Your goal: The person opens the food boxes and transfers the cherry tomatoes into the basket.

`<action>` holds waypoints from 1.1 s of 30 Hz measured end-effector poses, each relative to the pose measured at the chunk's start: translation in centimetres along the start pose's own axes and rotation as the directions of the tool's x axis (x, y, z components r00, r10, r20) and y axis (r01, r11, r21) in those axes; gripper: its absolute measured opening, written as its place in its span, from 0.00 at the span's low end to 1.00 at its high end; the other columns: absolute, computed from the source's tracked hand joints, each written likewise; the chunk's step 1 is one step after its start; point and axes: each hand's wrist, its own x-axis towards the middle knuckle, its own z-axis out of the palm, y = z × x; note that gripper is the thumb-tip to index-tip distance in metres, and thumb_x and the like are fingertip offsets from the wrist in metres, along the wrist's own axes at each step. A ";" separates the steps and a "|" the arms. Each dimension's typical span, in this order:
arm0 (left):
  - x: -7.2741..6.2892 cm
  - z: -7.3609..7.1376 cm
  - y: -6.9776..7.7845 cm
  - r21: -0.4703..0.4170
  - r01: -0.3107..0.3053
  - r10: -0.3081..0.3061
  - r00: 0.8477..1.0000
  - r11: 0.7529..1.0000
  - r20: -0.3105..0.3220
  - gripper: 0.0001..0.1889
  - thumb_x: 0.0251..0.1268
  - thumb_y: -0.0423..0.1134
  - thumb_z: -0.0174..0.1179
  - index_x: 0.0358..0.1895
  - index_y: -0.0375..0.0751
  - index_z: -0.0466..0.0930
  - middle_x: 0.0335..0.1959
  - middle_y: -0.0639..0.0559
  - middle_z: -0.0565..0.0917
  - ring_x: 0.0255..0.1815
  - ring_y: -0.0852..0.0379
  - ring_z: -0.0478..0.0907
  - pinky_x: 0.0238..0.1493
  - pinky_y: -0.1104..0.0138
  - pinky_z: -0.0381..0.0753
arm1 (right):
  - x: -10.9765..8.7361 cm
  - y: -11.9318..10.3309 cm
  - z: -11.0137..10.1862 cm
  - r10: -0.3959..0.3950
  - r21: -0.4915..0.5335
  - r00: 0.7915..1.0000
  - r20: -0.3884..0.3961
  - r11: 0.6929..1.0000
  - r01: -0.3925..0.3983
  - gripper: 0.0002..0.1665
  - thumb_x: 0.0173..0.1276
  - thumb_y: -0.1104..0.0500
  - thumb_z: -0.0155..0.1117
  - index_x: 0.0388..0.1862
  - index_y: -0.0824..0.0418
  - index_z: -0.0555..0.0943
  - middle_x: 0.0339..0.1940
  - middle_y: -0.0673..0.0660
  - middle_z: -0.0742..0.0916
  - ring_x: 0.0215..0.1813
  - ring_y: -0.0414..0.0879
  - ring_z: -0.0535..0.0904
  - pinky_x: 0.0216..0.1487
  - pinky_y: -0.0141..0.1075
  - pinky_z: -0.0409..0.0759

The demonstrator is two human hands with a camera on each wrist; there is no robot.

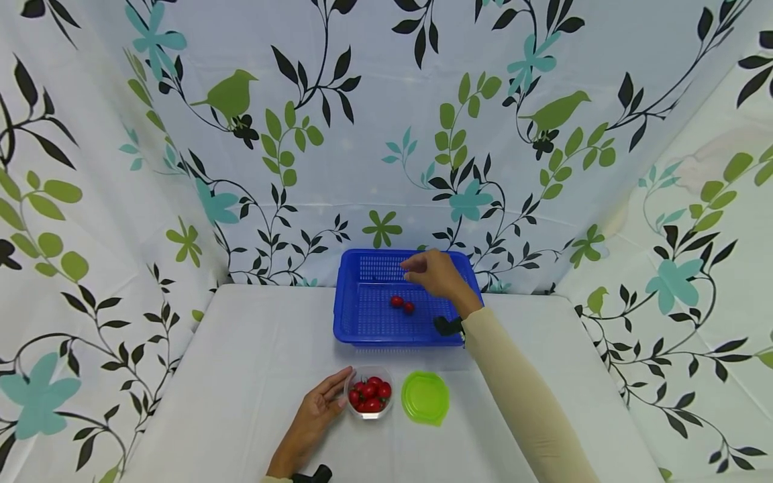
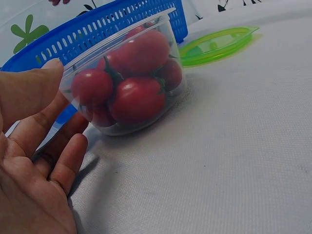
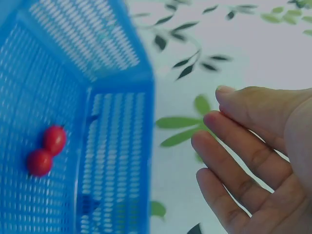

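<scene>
A clear plastic tub (image 1: 368, 414) holding several small red tomatoes (image 2: 139, 100) stands on the white cloth. At its left side rests my left hand (image 1: 321, 406), thumb tip right at the rim and fingers lying loosely along the wall. Behind the tub is a blue perforated basket (image 1: 345, 312) with two red tomatoes (image 1: 402, 304) on its floor. My right hand (image 1: 436, 272) is raised over the basket's back right part. In the right wrist view its fingers (image 3: 243, 168) are relaxed and a little bent, holding nothing.
A bright green lid (image 1: 425, 398) lies flat just right of the tub. White cloth covers the table (image 1: 260, 349). Hanging fabric (image 1: 362, 168) printed with leaves and birds encloses the back and both sides, with the basket close to the back one.
</scene>
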 end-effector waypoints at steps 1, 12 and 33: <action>0.0 0.0 0.0 0.009 -0.006 0.006 1.000 1.000 0.005 0.33 0.79 0.37 0.62 0.83 0.46 0.64 0.84 0.47 0.67 0.77 0.74 0.68 0.69 0.82 0.70 | -0.5 -0.4 -0.1 -0.006 0.004 1.000 -0.009 1.000 0.006 0.16 0.76 0.55 0.71 0.60 0.52 0.90 0.59 0.54 0.91 0.61 0.51 0.87 0.64 0.48 0.86; 0.0 -0.1 -0.1 0.005 -0.008 0.008 1.000 1.000 -0.003 0.33 0.79 0.37 0.62 0.83 0.44 0.64 0.84 0.47 0.67 0.75 0.76 0.68 0.68 0.83 0.69 | -5.4 -3.2 0.6 -0.055 0.099 0.990 -0.127 0.993 0.068 0.18 0.71 0.53 0.77 0.58 0.48 0.90 0.55 0.51 0.93 0.61 0.52 0.88 0.67 0.54 0.84; 0.2 -0.1 -0.1 0.000 -0.032 0.032 0.999 0.999 0.021 0.30 0.80 0.34 0.59 0.81 0.47 0.66 0.83 0.49 0.68 0.76 0.76 0.69 0.71 0.81 0.69 | -12.7 -3.4 6.4 0.055 0.295 0.972 -0.227 0.955 0.015 0.17 0.66 0.50 0.81 0.53 0.40 0.92 0.45 0.43 0.93 0.56 0.47 0.88 0.65 0.55 0.84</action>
